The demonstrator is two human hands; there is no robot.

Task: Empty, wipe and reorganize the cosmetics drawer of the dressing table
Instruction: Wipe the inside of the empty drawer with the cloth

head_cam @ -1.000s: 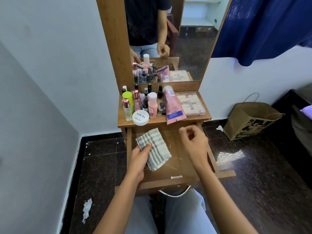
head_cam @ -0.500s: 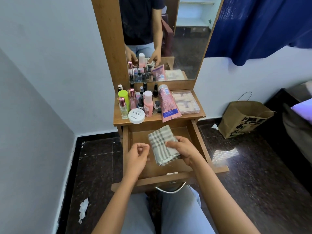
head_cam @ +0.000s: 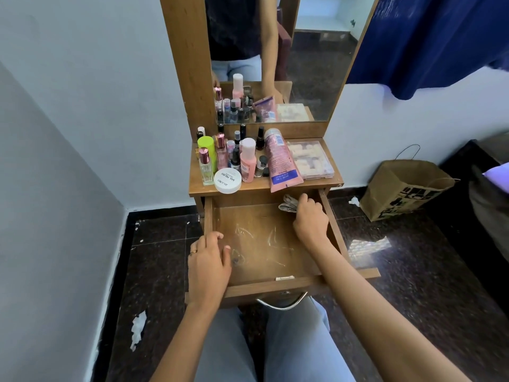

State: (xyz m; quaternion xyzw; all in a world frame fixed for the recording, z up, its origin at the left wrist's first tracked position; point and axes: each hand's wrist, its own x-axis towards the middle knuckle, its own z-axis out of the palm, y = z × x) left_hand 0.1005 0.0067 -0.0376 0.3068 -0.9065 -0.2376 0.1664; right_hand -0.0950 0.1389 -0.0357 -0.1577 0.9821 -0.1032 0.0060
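From my screen I see the brown wooden drawer (head_cam: 264, 224) of the desk pulled fully out toward the person's knees, with its curved metal handle (head_cam: 282, 303) just above the lap. The right hand (head_cam: 309, 220) is in the far right corner of the drawer, fingers bent over the grey checked cloth (head_cam: 287, 205) and holding it down against the floor, close to the right wall. The left hand (head_cam: 209, 267) lies on the near part of the left wall with fingers loosely bent; I cannot tell whether it grips the wall or only rests there. Between the two hands the drawer floor is bare wood with pale scratch marks, and this is the widest room for moving. On the desk top (head_cam: 259, 186) above, a long pink tube (head_cam: 279, 161) lies with its end hanging over the front edge, just above the cloth. A round white jar (head_cam: 227, 181) also sits at the front edge, left of the middle. A group of small bottles (head_cam: 228, 155) fills the left side, and a flat clear plastic box (head_cam: 311, 160) lies along the right edge.
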